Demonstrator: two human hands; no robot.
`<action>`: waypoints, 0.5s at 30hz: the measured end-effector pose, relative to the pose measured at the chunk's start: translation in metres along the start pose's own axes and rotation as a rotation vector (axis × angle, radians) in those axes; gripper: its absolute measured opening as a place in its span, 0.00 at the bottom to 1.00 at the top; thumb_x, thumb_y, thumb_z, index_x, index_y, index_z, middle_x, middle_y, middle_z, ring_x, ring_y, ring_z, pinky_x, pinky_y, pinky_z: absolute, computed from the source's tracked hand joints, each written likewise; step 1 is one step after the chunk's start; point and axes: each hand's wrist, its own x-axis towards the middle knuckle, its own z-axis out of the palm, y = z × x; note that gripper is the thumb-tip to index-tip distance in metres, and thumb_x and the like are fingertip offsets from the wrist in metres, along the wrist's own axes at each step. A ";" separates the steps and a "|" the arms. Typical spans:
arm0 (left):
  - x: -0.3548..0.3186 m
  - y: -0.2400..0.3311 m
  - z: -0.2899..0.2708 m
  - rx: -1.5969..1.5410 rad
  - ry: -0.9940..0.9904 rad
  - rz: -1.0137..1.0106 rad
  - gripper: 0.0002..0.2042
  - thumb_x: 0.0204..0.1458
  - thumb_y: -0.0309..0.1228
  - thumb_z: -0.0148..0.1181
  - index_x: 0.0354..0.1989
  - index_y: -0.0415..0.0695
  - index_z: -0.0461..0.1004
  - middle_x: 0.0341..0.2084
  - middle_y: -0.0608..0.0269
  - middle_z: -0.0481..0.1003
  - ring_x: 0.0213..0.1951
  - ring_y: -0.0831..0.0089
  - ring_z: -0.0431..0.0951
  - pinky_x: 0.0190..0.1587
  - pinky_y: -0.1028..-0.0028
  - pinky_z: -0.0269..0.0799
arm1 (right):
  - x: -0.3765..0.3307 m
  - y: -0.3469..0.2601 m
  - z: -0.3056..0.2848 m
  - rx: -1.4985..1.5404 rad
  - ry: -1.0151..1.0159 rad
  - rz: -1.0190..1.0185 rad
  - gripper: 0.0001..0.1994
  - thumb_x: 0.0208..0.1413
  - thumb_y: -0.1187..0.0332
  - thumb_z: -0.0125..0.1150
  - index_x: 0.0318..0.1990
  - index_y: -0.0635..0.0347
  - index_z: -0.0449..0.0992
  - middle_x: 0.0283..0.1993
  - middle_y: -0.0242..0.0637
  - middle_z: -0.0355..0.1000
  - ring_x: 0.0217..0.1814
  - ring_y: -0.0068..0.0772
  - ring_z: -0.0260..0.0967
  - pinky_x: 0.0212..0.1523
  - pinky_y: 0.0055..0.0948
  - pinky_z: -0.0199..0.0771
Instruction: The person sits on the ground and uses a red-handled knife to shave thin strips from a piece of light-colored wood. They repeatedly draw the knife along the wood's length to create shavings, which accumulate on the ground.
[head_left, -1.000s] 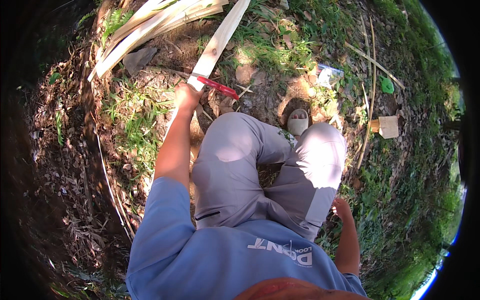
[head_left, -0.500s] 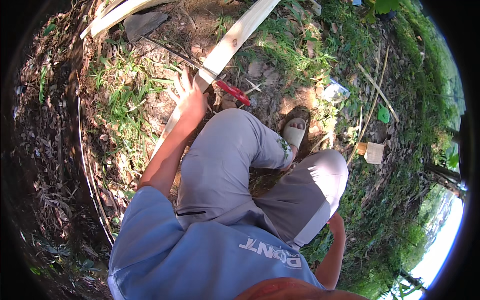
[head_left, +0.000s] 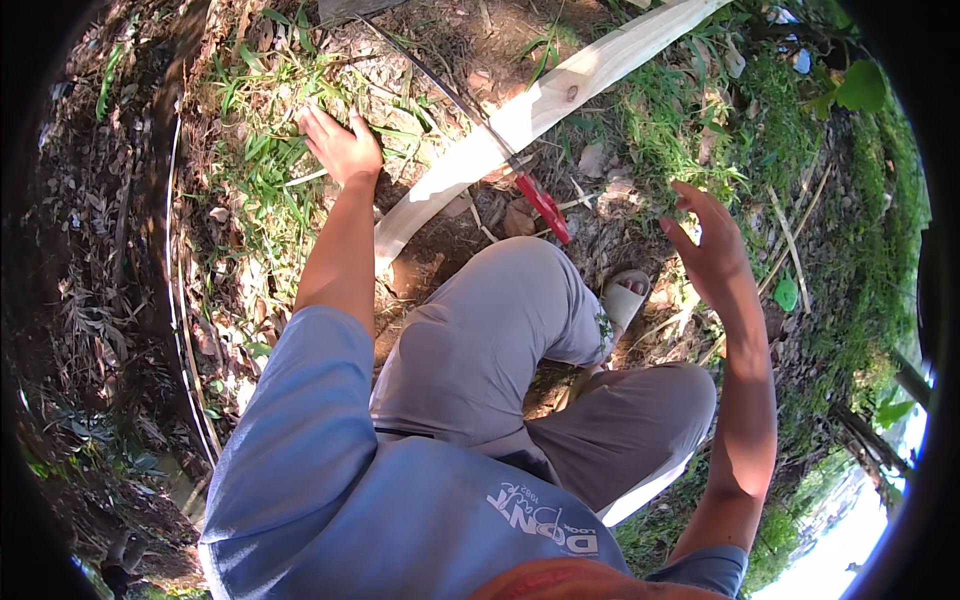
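Note:
My left hand [head_left: 345,145] is open over the grass left of a long pale wooden plank [head_left: 600,80], its fingers stretched and holding nothing. Across the plank lies a tool with a long, thin dark blade and a red handle [head_left: 543,208]; the blade's exact kind is hard to make out. Neither hand touches it. Beyond my right knee, my right hand [head_left: 712,240] is raised, its fingers bent but apart and nothing in them. The plank's near end comes down close to my left knee.
A flat grey stone-like piece [head_left: 355,8] sits at the far edge, by the blade's tip. My sandalled foot [head_left: 625,295] rests on the dirt. Thin sticks [head_left: 788,235] and a bright green leaf [head_left: 785,293] lie at the right. Long thin strips [head_left: 172,270] run along the left.
My left hand has left the plank and moved left over the grass. My right hand has come up from beside my right knee. The view has shifted; the red-handled tool still lies across the plank.

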 end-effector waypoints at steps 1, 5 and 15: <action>0.002 0.002 0.001 0.000 -0.020 0.006 0.41 0.71 0.51 0.52 0.82 0.36 0.48 0.82 0.43 0.50 0.83 0.49 0.45 0.83 0.50 0.39 | 0.031 0.008 0.025 -0.037 -0.022 -0.143 0.34 0.59 0.65 0.76 0.71 0.59 0.69 0.62 0.51 0.75 0.63 0.52 0.74 0.63 0.45 0.74; 0.008 -0.006 0.003 -0.052 0.007 0.060 0.38 0.70 0.45 0.53 0.81 0.34 0.51 0.80 0.37 0.52 0.82 0.43 0.47 0.83 0.51 0.42 | 0.132 -0.020 0.106 -0.343 -0.034 -0.299 0.49 0.47 0.60 0.84 0.76 0.55 0.62 0.83 0.51 0.51 0.85 0.58 0.49 0.78 0.63 0.54; 0.010 -0.010 -0.001 -0.050 -0.103 0.038 0.42 0.72 0.50 0.51 0.83 0.36 0.44 0.82 0.36 0.45 0.83 0.42 0.43 0.80 0.46 0.42 | 0.176 -0.002 0.203 -0.265 -0.017 -0.330 0.64 0.29 0.55 0.91 0.79 0.52 0.58 0.88 0.54 0.36 0.90 0.69 0.32 0.79 0.80 0.41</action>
